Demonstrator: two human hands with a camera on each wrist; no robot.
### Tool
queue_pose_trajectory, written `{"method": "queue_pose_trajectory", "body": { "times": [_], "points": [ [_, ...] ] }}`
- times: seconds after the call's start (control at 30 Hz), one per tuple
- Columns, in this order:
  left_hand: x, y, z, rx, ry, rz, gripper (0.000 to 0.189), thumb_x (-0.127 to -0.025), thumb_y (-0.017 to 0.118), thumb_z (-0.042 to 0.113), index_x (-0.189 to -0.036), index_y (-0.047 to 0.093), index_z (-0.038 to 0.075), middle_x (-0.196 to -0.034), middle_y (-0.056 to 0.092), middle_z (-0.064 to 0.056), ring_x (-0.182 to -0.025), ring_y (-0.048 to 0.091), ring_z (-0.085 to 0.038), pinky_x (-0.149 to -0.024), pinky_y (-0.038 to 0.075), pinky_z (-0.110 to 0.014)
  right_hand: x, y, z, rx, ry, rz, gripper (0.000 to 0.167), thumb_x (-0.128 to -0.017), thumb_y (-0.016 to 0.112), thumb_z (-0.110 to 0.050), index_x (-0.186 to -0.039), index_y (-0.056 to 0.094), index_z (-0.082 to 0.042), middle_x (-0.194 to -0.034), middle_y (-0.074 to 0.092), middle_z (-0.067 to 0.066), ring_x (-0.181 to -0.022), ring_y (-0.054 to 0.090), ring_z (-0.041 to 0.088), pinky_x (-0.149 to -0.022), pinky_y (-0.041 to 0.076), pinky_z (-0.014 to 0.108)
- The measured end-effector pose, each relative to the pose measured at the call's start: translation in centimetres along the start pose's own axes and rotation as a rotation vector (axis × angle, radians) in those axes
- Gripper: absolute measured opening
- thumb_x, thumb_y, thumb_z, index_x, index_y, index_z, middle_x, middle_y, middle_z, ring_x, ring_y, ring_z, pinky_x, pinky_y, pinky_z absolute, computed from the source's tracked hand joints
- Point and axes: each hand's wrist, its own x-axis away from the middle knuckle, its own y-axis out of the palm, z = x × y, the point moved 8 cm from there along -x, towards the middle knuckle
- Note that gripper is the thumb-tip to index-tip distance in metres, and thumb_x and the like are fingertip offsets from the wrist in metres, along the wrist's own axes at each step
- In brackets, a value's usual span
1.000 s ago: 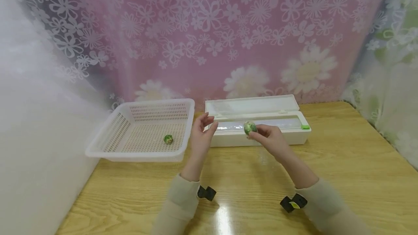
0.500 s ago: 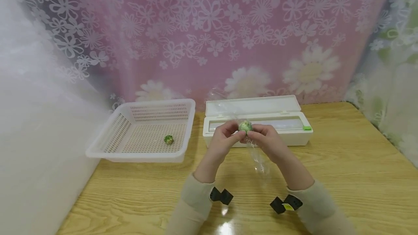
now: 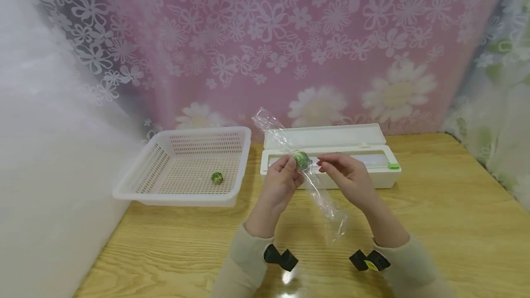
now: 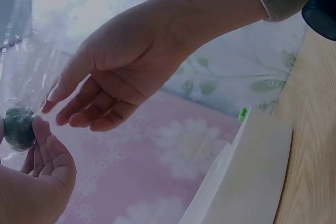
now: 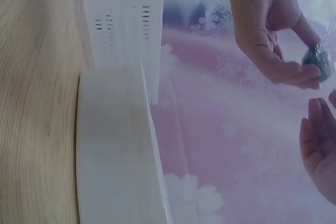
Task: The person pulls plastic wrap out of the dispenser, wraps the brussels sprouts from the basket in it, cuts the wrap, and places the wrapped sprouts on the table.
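Note:
A Brussels sprout [image 3: 301,160] wrapped in cling film is held up before the white box, between the thumb and fingers of my left hand [image 3: 283,183]. Loose tails of the clear cling film [image 3: 323,201] stretch from it toward the upper left and lower right. My right hand [image 3: 349,176] is just right of the sprout, its bent fingers and thumb close by the film. In the left wrist view, the right hand [image 4: 123,61] shows its thumb near the film above the sprout [image 4: 19,128]. The right wrist view has the left hand [image 5: 268,30] holding the sprout [image 5: 318,62].
Behind the hands stands a long white cling film box [image 3: 385,179], lid raised, with a film roll [image 3: 370,160] inside and a green slider [image 3: 394,166]. To the left, a white perforated basket [image 3: 178,199] contains another Brussels sprout [image 3: 217,178]. A flowered curtain [image 3: 256,59] hangs behind the table [image 3: 186,243].
My left hand has come over from near the basket and taken the sprout, which was in my right hand. My right hand has let go and moved slightly right. The film tails now stretch out.

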Motion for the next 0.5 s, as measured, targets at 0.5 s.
{"method": "queue_pose_trajectory", "body": {
  "times": [0.5],
  "points": [
    [-0.1, 0.6, -0.2, -0.022, -0.028, -0.09, 0.032, -0.069, 0.065, 0.042, -0.078, 0.058, 0.012, -0.075, 0.059, 0.003, -0.065, 0.055, -0.005, -0.057, 0.043, -0.017, 0.5, 1.8, -3.9, 0.305, -0.524, -0.007, 0.03, -0.092, 0.046, -0.017, -0.099, 0.062, 0.007, -0.092, 0.051, 0.018, -0.077, 0.05, 0.021, -0.071, 0.044, 0.017]
  ]
}}
